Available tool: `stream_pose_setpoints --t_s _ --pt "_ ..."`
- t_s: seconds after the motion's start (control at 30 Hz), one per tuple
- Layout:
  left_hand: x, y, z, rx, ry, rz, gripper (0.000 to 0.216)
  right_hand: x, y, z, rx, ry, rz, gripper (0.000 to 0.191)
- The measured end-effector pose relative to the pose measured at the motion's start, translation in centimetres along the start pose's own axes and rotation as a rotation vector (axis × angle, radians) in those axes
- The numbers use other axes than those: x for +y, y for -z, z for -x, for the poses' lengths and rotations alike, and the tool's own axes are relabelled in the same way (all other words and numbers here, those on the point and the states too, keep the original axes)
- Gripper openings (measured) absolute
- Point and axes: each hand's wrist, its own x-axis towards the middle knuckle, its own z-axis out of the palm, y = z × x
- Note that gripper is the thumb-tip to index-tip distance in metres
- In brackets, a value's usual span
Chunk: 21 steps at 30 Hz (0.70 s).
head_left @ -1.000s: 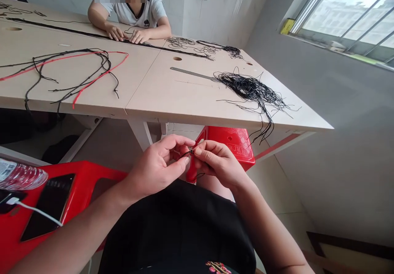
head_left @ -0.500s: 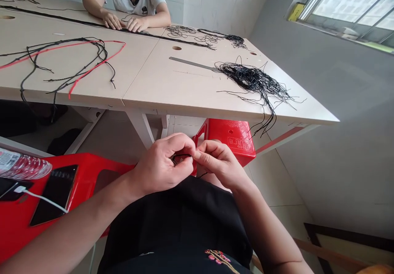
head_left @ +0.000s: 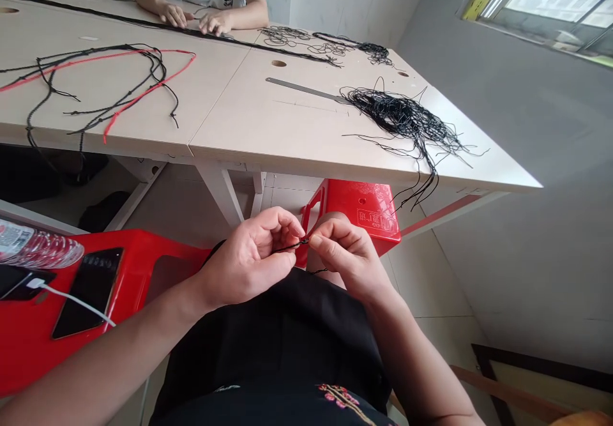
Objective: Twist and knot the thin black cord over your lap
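We are easing apart our left hand (head_left: 246,253) and right hand (head_left: 347,253), both pinching a black cord (head_left: 290,247) now pulled taut, its knot (head_left: 304,241) showing below the table (head_left: 268,132).

Small handicraft workroom, not home kitchen or office: joined laminate worktables (head_left: 287,138) with cable holes, black cord heap (head_left: 397,116), red-black cords (head_left: 158,71), steel ruler (head_left: 301,89), red plastic stools (head_left: 364,212), barred window (head_left: 555,4).

Daylight is admitted through the window (head_left: 555,11), its panes blown out; edges are bowed by wide-angle distortion.
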Motion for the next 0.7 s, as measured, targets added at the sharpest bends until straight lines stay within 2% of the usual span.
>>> stream_pose_setpoints --t_s 0.23,0.43,0.6,0.7 --pt "-0.2 -0.6 -0.3 0.040 0.006 -0.101 0.011 0.1 -0.2 0.0 -0.018 0.043 0.082 0.025" --pt "-0.3 -0.7 -0.4 0.023 -0.081 -0.206 0.015 0.1 -0.1 0.6 -0.014 0.063 0.111 0.025" --pt "-0.3 -1.0 -0.3 -0.002 -0.039 -0.111 0.012 0.1 0.1 1.1 0.039 0.112 0.122 0.025" --pt "-0.1 -1.0 -0.4 0.016 -0.007 -0.016 0.010 0.3 0.3 1.0 0.022 0.101 0.026 0.023"
